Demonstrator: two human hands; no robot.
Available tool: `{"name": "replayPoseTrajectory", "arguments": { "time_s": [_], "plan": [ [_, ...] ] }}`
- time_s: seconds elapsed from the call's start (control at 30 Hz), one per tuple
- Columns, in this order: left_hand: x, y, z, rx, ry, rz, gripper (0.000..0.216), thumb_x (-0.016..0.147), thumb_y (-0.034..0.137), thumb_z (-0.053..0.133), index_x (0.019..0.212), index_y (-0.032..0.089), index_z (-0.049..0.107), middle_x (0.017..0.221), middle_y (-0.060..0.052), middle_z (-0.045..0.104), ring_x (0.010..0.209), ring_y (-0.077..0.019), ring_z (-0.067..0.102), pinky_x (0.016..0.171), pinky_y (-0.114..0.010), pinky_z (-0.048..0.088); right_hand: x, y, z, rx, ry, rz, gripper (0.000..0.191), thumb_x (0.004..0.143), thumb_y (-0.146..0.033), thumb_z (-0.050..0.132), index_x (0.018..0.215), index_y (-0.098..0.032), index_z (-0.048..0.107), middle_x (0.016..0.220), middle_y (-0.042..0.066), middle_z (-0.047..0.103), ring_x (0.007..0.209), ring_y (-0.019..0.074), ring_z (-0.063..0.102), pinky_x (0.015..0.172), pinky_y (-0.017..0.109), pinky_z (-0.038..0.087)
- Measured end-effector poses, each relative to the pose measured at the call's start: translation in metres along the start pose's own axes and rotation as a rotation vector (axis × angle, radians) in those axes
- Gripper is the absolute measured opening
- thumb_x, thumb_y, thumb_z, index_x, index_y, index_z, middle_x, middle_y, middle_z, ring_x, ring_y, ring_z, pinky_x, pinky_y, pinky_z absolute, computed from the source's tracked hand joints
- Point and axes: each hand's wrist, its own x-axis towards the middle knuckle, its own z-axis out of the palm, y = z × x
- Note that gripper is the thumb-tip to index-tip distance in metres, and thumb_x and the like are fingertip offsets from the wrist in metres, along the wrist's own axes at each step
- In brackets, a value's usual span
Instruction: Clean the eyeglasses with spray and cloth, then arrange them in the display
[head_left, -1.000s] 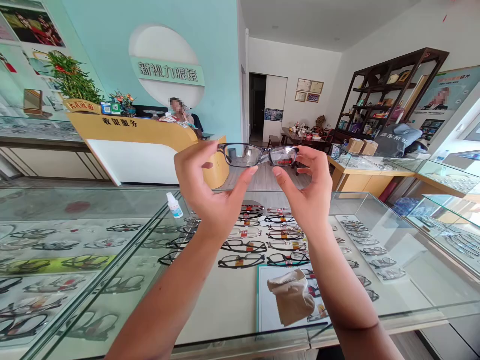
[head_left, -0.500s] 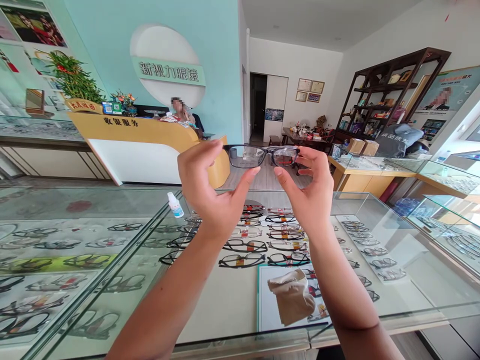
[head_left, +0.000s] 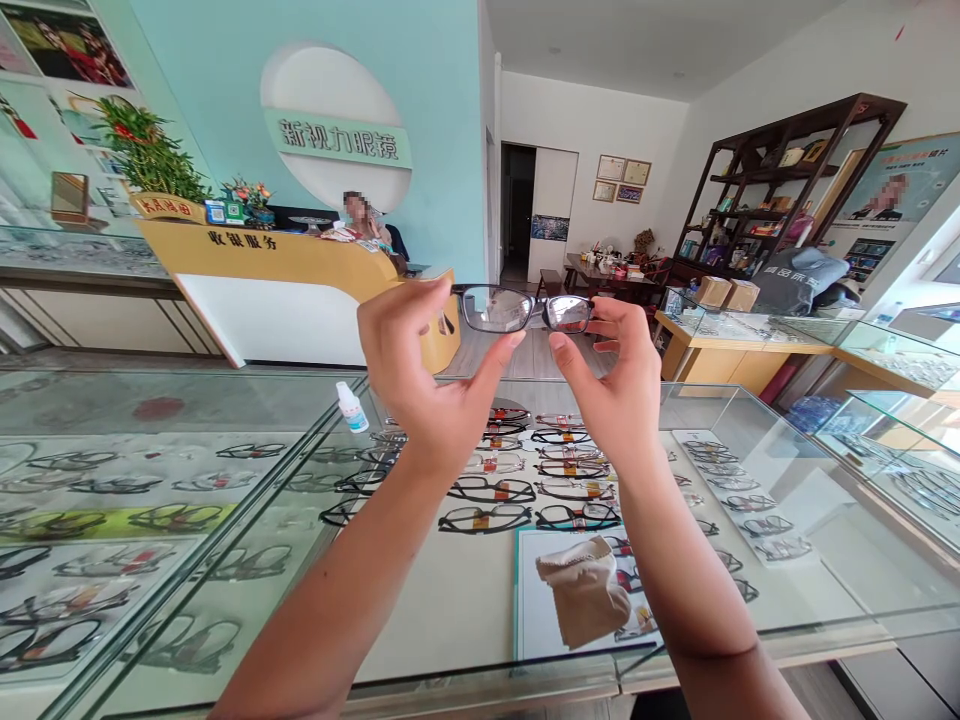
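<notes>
I hold a pair of dark-framed glasses up at chest height over a glass display counter. My left hand pinches the left end of the frame, thumb under the lens. My right hand grips the right end, fingers curled behind it. The lenses face me and look clear. Below my wrists, a beige cleaning cloth lies crumpled on a white mat on the counter top.
Rows of eyeglass frames fill the case under the glass. A small white dropper bottle stands on the counter to the left. A person sits behind a yellow reception desk. More glass cases and a dark wooden shelf line the right side.
The glasses have tilted slightly, with the left end turned a little toward me. Both hands keep their hold and stay nearly in place.
</notes>
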Motion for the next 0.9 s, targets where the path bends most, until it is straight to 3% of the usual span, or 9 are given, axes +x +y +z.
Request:
{"name": "replayPoseTrajectory", "arguments": {
  "time_s": [0.3, 0.5, 0.73, 0.9],
  "plan": [
    [0.002, -0.008, 0.0, -0.044, -0.071, -0.055, 0.063, 0.09, 0.058, 0.089, 0.142, 0.035, 0.063, 0.136, -0.012, 0.072, 0.13, -0.0346, 0.07, 0.083, -0.05, 0.065, -0.001, 0.002, 0.001, -0.002, 0.038, -0.015, 0.043, 0.095, -0.047, 0.081, 0.128, -0.029, 0.059, 0.126, 0.008, 0.078, 0.107, 0.0256, 0.077, 0.086, 0.045, 0.061],
    [0.002, -0.015, 0.0, -0.098, -0.083, -0.071, 0.065, 0.09, 0.055, 0.09, 0.146, 0.04, 0.061, 0.142, -0.01, 0.07, 0.136, -0.0343, 0.067, 0.088, -0.051, 0.066, -0.002, 0.004, 0.002, -0.025, 0.023, -0.038, 0.04, 0.098, -0.046, 0.078, 0.129, -0.029, 0.058, 0.126, 0.008, 0.077, 0.108, 0.025, 0.077, 0.085, 0.044, 0.062],
    [-0.001, -0.026, 0.006, -0.178, -0.177, -0.187, 0.064, 0.092, 0.059, 0.087, 0.146, 0.037, 0.059, 0.141, -0.01, 0.071, 0.132, -0.0325, 0.072, 0.085, -0.047, 0.067, -0.002, 0.004, 0.003, -0.018, 0.092, -0.12, 0.038, 0.1, -0.04, 0.078, 0.132, -0.029, 0.059, 0.128, 0.009, 0.073, 0.102, 0.0234, 0.075, 0.083, 0.044, 0.062],
    [-0.003, -0.031, 0.011, -0.363, -0.189, -0.309, 0.066, 0.082, 0.062, 0.096, 0.136, 0.038, 0.065, 0.138, -0.007, 0.075, 0.125, -0.0324, 0.076, 0.084, -0.046, 0.066, -0.001, 0.003, 0.002, -0.003, 0.131, -0.189, 0.039, 0.1, -0.034, 0.077, 0.135, -0.031, 0.06, 0.128, 0.008, 0.069, 0.102, 0.0243, 0.074, 0.083, 0.044, 0.062]
  ]
}}
